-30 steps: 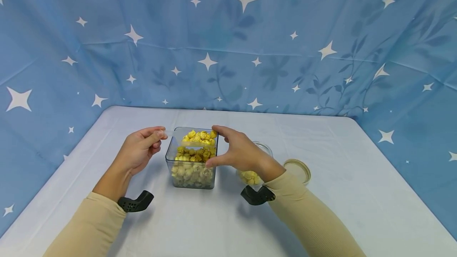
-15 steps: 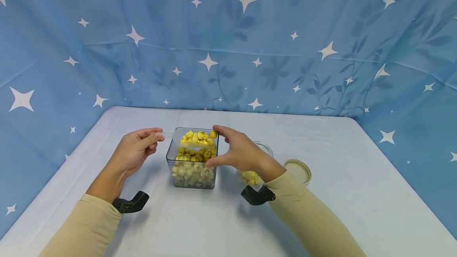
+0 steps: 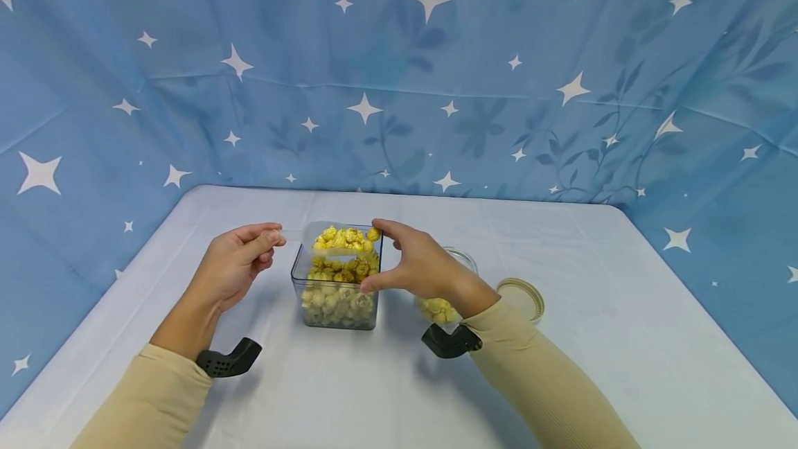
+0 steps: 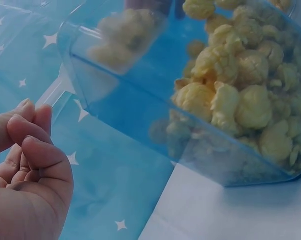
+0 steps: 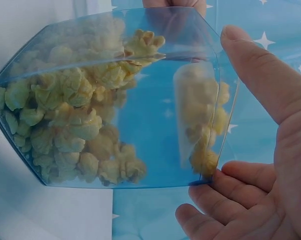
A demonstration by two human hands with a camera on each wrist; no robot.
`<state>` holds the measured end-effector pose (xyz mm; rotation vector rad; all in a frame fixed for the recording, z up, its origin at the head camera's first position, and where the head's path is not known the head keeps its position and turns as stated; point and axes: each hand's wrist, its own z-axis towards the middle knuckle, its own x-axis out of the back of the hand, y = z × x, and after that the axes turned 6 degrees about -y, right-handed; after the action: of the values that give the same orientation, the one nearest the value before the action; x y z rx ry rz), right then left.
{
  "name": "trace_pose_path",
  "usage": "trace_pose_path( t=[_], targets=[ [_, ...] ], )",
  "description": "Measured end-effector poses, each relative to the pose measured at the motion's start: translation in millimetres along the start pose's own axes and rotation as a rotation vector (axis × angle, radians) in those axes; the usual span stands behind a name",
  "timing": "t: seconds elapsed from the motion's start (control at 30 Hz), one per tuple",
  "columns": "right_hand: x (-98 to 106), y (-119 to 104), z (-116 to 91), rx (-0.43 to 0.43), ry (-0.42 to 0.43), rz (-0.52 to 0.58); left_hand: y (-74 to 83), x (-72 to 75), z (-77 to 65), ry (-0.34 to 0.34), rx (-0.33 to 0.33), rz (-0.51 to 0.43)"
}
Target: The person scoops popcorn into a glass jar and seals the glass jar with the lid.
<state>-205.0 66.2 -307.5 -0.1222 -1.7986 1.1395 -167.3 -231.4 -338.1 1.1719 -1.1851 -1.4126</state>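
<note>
My left hand pinches the thin handle of a translucent scoop between thumb and fingers, left of a clear, smoky-tinted square container. The scoop's head is over the container's far part with yellow popcorn in it, blurred through the plastic in both wrist views. More popcorn fills the lower part of the container. At the container's right side, my right hand holds the rim, thumb at the near corner and fingers at the far one. The right wrist view shows thumb and fingertips spread on opposite sides.
Behind my right wrist stands a clear round jar with some popcorn, partly hidden by the forearm. A gold-rimmed round lid lies to its right. White cloth covers the table, and a blue star-patterned curtain hangs behind.
My left hand has drawn slightly left with the scoop, whose head now lies nearer the container's left wall. The right hand and the container stay nearly in place.
</note>
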Motion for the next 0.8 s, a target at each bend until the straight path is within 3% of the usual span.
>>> trace_pose_path(
  t=[0.33, 0.8],
  targets=[
    [-0.2, 0.0, -0.6, 0.011, -0.003, 0.000, -3.3, -7.3, 3.0, 0.034, 0.001, -0.014],
    [0.3, -0.4, -1.5, 0.000, -0.002, 0.000, -2.1, -8.9, 4.7, 0.032, 0.030, -0.007]
  ],
)
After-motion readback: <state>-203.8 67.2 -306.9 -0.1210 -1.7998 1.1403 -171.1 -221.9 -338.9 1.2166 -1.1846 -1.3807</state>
